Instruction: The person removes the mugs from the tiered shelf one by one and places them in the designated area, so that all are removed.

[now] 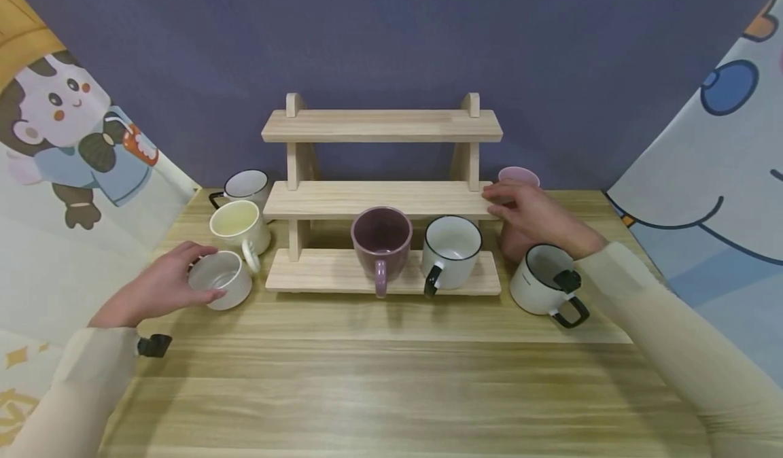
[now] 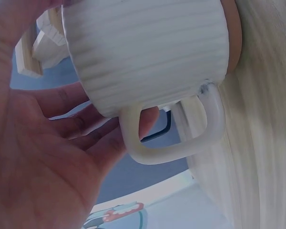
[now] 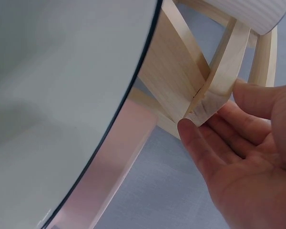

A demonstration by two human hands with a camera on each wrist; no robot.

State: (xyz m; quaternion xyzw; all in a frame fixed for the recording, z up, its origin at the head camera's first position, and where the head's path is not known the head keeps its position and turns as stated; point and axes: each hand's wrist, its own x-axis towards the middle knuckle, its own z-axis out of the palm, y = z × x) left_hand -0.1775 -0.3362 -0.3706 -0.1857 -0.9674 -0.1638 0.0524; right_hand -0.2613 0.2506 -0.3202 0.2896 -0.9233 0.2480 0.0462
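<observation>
At the left, my left hand (image 1: 160,283) holds a white ribbed mug (image 1: 232,291) between thumb and fingers. Its squared handle (image 2: 176,152) shows in the left wrist view, with fingers reaching behind the mug. My right hand (image 1: 538,219) is at the right end of the wooden three-tier shelf (image 1: 330,196). In the right wrist view its thumb and fingers pinch the end of a shelf board (image 3: 214,95). A purple mug (image 1: 374,254) and a white black-rimmed mug (image 1: 455,268) stand on the lowest tier, handles facing me.
Beside the right forearm stands a white mug with black handle (image 1: 533,288). A pink mug (image 1: 518,174) is partly hidden behind the right hand. A cream mug (image 1: 257,235) and a dark-rimmed white mug (image 1: 247,185) stand at back left. The wooden table (image 1: 391,390) extends in front.
</observation>
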